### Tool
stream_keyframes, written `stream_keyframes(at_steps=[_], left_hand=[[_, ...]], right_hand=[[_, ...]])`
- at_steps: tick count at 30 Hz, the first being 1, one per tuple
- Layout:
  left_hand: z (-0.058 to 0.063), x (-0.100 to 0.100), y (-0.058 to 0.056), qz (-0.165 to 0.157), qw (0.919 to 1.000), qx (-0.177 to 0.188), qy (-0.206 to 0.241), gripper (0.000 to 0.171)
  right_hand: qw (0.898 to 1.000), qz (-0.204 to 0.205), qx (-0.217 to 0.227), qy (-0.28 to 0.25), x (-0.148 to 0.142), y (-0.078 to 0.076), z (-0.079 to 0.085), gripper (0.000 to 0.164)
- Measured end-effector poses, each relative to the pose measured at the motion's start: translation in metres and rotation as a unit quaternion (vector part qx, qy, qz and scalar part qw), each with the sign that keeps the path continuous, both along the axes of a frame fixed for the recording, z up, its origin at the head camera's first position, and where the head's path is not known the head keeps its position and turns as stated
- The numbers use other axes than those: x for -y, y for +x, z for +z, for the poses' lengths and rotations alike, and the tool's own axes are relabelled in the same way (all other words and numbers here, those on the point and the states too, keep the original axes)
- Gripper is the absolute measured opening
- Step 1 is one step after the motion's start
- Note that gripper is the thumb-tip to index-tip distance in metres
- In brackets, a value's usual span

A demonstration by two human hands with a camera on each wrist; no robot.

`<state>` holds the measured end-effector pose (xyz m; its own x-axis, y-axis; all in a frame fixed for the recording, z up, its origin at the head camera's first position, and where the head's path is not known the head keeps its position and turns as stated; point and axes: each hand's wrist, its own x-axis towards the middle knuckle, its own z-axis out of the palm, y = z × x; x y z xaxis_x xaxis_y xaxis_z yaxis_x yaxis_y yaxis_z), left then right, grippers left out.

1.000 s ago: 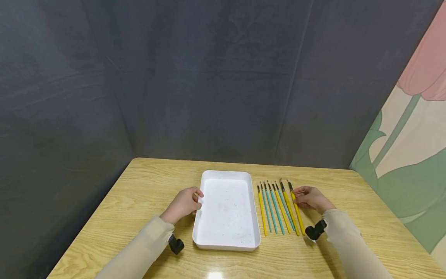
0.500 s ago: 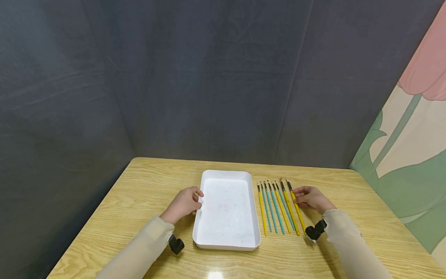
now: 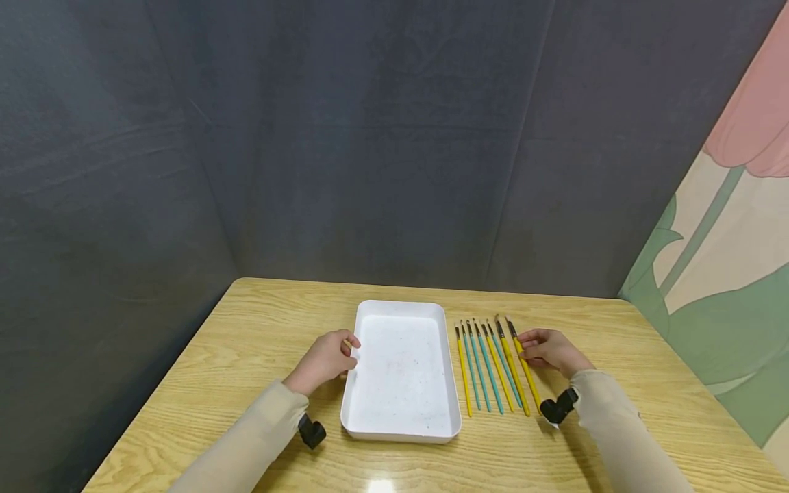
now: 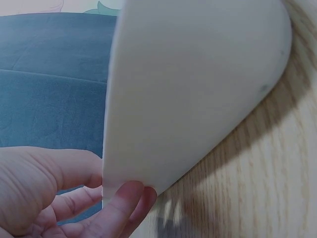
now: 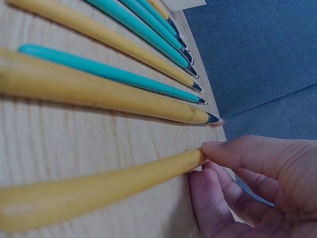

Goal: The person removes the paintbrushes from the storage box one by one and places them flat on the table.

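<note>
My left hand (image 3: 323,359) holds the left rim of a shallow white tray (image 3: 401,370). In the left wrist view, digits press the outer wall of the tray (image 4: 193,89) while another bends over its rim. On the right, my right hand (image 3: 551,350) pinches the rightmost yellow paintbrush (image 3: 527,373) near its bristle end, thumb and fingers on either side of the handle. The bristles of this paintbrush (image 5: 99,189) are hidden by the hand in the right wrist view. Several yellow and teal paintbrushes (image 3: 487,370) lie side by side between tray and hand.
The wooden table (image 3: 277,308) ends at a dark curtain (image 3: 370,150) behind it. A wall with a painted flower (image 3: 733,274) rises at the right. A black wrist camera (image 3: 311,431) sits at the left cuff, another wrist camera (image 3: 557,406) at the right.
The rightmost yellow paintbrush has turned slightly in the right hand, its bristle end shifting left and its handle end right. The left hand and tray look unmoved.
</note>
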<state>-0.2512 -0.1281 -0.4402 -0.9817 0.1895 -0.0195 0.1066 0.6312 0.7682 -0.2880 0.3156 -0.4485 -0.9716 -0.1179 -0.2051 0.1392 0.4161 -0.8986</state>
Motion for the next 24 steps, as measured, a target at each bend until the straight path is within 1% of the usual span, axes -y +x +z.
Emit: stream_keyframes(at_steps=[5,11,16,21,24], left_hand=[[0.001,0.000,0.000,0.002,1.0000,0.003,-0.001,0.028],[0.003,0.000,0.001,0.006,1.0000,0.005,-0.005,0.027],[0.001,0.002,0.001,-0.002,1.0000,-0.003,-0.003,0.026],[-0.001,0.004,0.001,-0.011,0.9999,0.008,0.010,0.025],[-0.001,0.005,0.000,-0.014,0.9998,0.010,0.007,0.027]], right_hand=[[1.000,0.006,-0.003,0.004,0.000,0.000,0.000,0.041],[1.000,0.003,0.003,-0.005,0.002,0.000,0.002,0.043],[1.000,0.004,-0.001,-0.001,0.003,0.000,0.005,0.044],[1.000,0.011,-0.016,0.012,0.005,-0.001,0.011,0.046],[1.000,0.012,-0.020,0.010,0.008,-0.002,0.016,0.047]])
